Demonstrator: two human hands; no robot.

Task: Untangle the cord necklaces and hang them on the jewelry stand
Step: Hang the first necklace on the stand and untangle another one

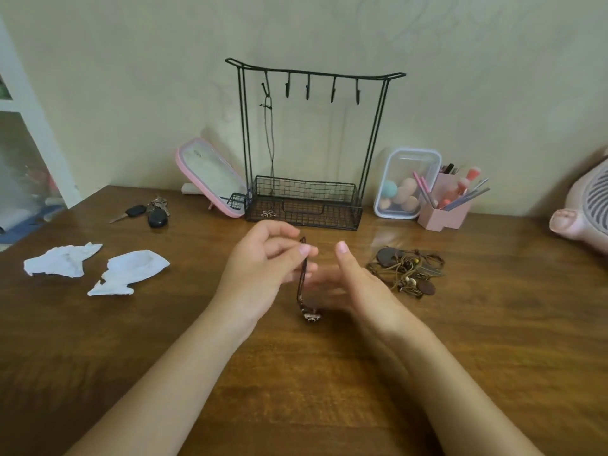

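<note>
A black wire jewelry stand (375,133) with several hooks and a mesh basket stands at the back of the wooden table. One cord necklace (270,139) hangs from its leftmost hook, its dragonfly pendant low in front of the basket. My left hand (263,268) pinches a dark cord necklace (302,281) that dangles down, its metal pendant near the tabletop. My right hand (348,281) is just right of that cord, fingers apart and blurred, holding nothing that I can see. A tangled pile of cord necklaces (408,273) with brown discs and beads lies right of my right hand.
Two crumpled white tissues (95,268) lie at the left. Car keys (148,212) and a pink mirror (210,179) are left of the stand. A clear box of sponges (406,182), a pink brush holder (447,209) and a pink fan (589,209) are at the right.
</note>
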